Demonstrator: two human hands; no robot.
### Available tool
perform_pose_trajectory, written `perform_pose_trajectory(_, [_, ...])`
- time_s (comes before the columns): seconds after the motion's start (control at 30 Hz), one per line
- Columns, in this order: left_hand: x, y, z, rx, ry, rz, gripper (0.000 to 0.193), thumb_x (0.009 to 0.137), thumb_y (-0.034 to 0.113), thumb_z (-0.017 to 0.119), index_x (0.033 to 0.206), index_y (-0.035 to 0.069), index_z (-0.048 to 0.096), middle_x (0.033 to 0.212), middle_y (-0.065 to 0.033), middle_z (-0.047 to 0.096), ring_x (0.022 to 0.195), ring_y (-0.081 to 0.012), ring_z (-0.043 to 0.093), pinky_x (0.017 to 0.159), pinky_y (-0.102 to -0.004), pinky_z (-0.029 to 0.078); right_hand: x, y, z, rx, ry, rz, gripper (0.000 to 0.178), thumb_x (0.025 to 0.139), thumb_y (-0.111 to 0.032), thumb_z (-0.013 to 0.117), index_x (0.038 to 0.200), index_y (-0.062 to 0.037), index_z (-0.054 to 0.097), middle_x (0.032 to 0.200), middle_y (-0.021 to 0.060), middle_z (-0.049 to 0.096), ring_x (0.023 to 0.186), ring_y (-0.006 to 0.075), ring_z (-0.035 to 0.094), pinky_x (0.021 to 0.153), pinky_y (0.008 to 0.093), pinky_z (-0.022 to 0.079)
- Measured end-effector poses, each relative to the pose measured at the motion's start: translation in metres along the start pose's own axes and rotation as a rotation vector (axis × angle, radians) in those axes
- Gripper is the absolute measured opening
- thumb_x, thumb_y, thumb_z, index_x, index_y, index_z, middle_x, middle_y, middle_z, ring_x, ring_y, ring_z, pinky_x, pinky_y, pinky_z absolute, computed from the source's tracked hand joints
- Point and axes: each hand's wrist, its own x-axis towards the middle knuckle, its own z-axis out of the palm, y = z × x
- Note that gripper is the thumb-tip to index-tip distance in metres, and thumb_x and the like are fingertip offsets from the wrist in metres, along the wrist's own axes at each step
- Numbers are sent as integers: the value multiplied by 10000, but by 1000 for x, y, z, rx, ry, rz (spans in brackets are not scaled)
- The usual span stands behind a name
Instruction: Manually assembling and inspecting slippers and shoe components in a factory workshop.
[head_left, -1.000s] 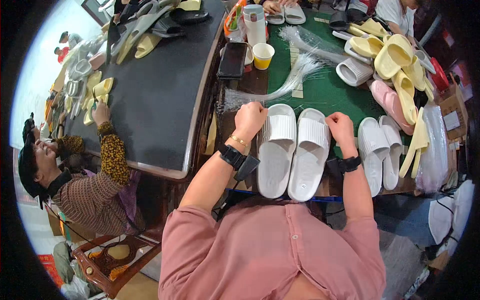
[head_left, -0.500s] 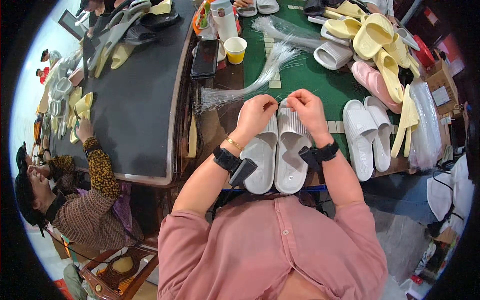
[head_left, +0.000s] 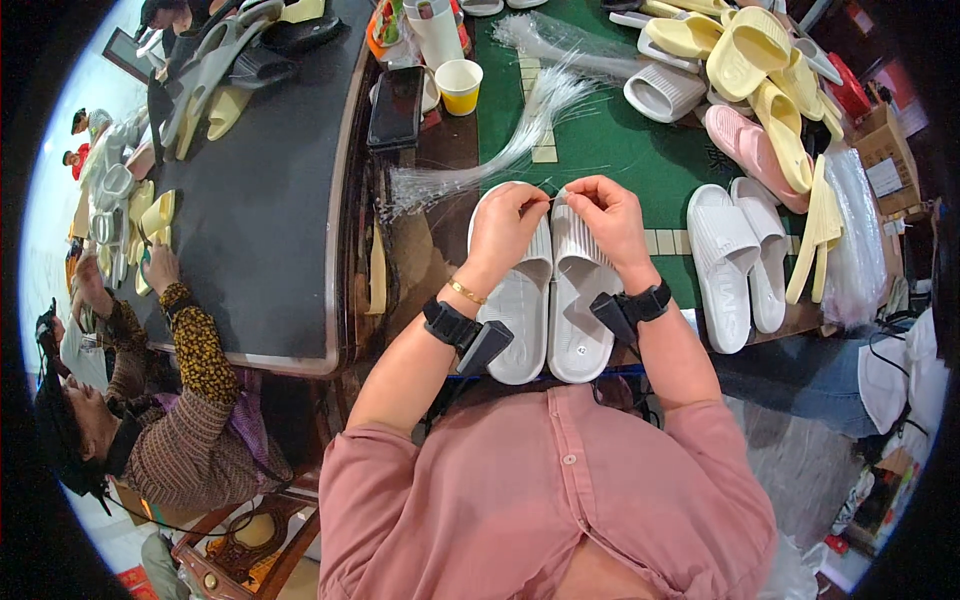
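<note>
A pair of light grey slippers lies side by side in front of me, the left slipper (head_left: 518, 345) and the right slipper (head_left: 582, 340) with their toes pointing away. Over the left toe, my left hand (head_left: 505, 230) is closed in a pinch. My right hand (head_left: 610, 222) pinches just beside it, above the right toe. A thin see-through plastic strand seems to run between both sets of fingertips, near the inner toe edges; whether it passes through the slippers I cannot tell. Beyond my hands lies a loose bundle of such strands (head_left: 540, 115).
Another grey slipper pair (head_left: 722, 265) sits to the right, by a pile of yellow slippers (head_left: 750, 55) and a pink one (head_left: 750, 150). A paper cup (head_left: 459, 88) and phone (head_left: 396, 108) stand back left. At the dark table (head_left: 270, 200), a co-worker (head_left: 190, 430) handles yellow slippers.
My fingertips have come a little closer together over the slipper toes, still pinching. The whole view has shifted slightly. On the left, the co-worker's hand has moved a little.
</note>
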Motion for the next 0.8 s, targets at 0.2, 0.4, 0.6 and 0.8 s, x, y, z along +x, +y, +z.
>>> perform_pose_trajectory(0.2, [-1,-3,1,34,21,35,114,810,82,677,899,15,698,869,-134,671,779,-262,656,716,-335,516,-2,-3,1,-1,24,-29,117,854,-61,653,941,6,693,800,-1,670,731,51,583,671,222,476])
perform_pose_trajectory(0.4, [-1,-3,2,50,31,37,104,805,84,683,885,21,705,858,-136,666,772,-264,658,704,-335,517,-3,-3,1,-20,27,-33,114,854,-62,653,936,6,696,795,-6,668,721,46,576,659,218,472])
perform_pose_trajectory(0.6, [-1,-1,2,60,26,27,108,805,80,681,891,20,706,852,-139,661,761,-268,655,693,-341,514,-3,-2,0,4,22,-37,112,854,-55,649,936,5,697,791,-8,666,712,43,571,651,213,468])
perform_pose_trajectory(0.8, [-1,0,1,63,22,27,110,807,88,677,886,18,707,855,-142,660,766,-273,653,699,-345,514,-3,4,-1,8,20,-49,117,853,-56,647,942,0,697,795,-9,665,700,43,567,641,212,466])
